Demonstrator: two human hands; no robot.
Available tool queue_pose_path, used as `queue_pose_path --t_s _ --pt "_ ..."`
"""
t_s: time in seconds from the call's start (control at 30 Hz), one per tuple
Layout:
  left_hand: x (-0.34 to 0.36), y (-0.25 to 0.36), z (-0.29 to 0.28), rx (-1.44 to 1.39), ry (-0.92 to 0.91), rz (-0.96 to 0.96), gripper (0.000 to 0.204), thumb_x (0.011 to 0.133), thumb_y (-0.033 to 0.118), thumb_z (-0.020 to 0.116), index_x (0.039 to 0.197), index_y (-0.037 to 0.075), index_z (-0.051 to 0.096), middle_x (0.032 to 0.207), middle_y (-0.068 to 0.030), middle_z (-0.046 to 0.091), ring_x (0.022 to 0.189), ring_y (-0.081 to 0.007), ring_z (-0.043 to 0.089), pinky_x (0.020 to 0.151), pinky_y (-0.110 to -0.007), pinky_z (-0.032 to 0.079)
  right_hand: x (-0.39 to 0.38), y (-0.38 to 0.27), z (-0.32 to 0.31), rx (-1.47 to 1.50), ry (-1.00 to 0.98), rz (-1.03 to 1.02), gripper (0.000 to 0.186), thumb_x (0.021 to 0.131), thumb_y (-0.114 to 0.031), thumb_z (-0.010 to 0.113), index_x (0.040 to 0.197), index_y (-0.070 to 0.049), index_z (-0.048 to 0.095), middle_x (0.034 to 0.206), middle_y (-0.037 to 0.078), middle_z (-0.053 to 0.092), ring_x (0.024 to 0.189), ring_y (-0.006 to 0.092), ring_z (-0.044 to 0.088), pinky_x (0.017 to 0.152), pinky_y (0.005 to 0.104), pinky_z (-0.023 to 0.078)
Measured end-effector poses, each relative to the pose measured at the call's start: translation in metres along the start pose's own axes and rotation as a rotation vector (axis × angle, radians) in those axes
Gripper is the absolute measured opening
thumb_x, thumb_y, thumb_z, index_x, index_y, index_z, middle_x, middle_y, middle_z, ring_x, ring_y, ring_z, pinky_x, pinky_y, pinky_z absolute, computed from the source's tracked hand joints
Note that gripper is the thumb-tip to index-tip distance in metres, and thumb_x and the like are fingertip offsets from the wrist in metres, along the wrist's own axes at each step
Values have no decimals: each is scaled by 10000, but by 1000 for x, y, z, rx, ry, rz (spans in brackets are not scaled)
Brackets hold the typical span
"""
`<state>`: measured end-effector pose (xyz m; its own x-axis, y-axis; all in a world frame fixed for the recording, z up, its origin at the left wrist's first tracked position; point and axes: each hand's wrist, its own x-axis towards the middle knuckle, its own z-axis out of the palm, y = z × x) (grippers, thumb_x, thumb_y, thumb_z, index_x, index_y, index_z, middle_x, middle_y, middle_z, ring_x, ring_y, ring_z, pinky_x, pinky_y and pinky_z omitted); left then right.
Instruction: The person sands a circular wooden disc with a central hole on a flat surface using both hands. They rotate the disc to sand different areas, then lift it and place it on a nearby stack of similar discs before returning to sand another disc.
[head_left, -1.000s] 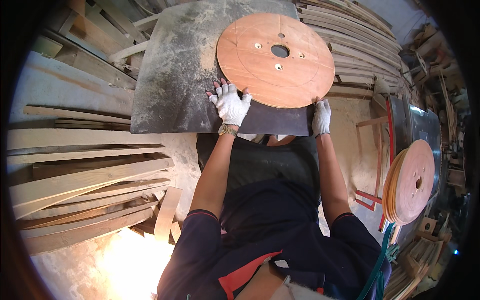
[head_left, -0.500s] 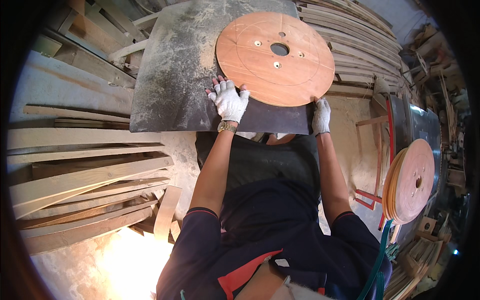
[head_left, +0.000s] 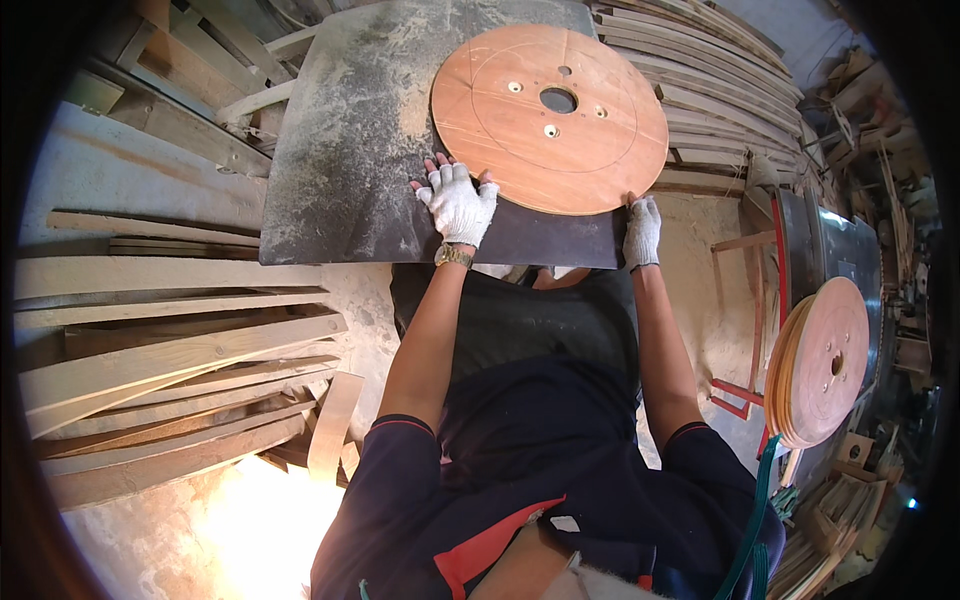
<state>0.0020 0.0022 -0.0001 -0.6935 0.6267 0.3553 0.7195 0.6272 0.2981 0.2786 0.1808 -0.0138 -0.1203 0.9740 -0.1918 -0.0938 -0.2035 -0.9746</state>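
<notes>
A round plywood disc (head_left: 560,170) lies flat on a dark, dust-covered tabletop (head_left: 350,160). It has a large centre hole, several smaller holes round it and a circle drawn on its face. My left hand (head_left: 460,205), in a white glove with bare fingertips, rests on the tabletop at the disc's near left edge. Its fingers are spread and the thumb touches the rim. At the near right edge, my right hand (head_left: 643,232), gloved the same way, pinches the rim; part of its fingers is hidden.
Long wooden boards (head_left: 180,350) are piled on the left, and more planks (head_left: 700,90) lie behind the table. To the right, a stack of round wooden discs (head_left: 820,365) stands beside a dark table (head_left: 850,245) with a red frame. Bright light falls on the floor at lower left.
The disc has turned slightly clockwise, its small holes shifting a little. Both hands stay almost where they were at its near edge.
</notes>
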Motion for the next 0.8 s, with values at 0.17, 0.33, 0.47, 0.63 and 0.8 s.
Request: queue_pose_path --t_s 0.17,0.33,0.47,0.63,0.8 --pt "2 -1 2 -7 -2 -13 640 956 529 574 1251 -30 676 1549 -270 539 1482 -459 428 1210 -747 181 -2 0 0 7 -12 -7 210 987 -167 729 845 -151 575 784 -85 482 720 57 399 644 267 337" --pt "3 -2 5 -13 13 -13 637 962 528 570 1257 -27 675 1546 -270 543 1491 -463 416 1211 -749 172 0 3 -2 22 -37 -26 172 983 -163 733 872 -138 605 808 -81 507 741 63 421 664 269 355" --pt "1 0 1 -31 10 -31 660 956 546 579 1253 -34 677 1530 -271 558 1495 -464 412 1210 -751 170 1 3 -5 -4 -35 0 140 976 -164 732 899 -117 626 834 -67 549 766 68 450 683 271 375" --pt "-2 0 -2 16 -39 -14 699 942 568 589 1258 -49 679 1514 -271 570 1486 -459 425 1211 -742 177 -5 -4 3 -13 -28 32 80 963 -153 682 914 -93 663 854 -53 576 779 73 466 694 268 390" --pt "1 1 -1 -9 -29 -34 661 926 541 634 1273 -20 679 1558 -282 526 1510 -460 401 1218 -726 171 2 3 -9 -72 -31 70 90 960 -163 659 942 -83 698 850 -48 583 756 78 464 675 272 393"
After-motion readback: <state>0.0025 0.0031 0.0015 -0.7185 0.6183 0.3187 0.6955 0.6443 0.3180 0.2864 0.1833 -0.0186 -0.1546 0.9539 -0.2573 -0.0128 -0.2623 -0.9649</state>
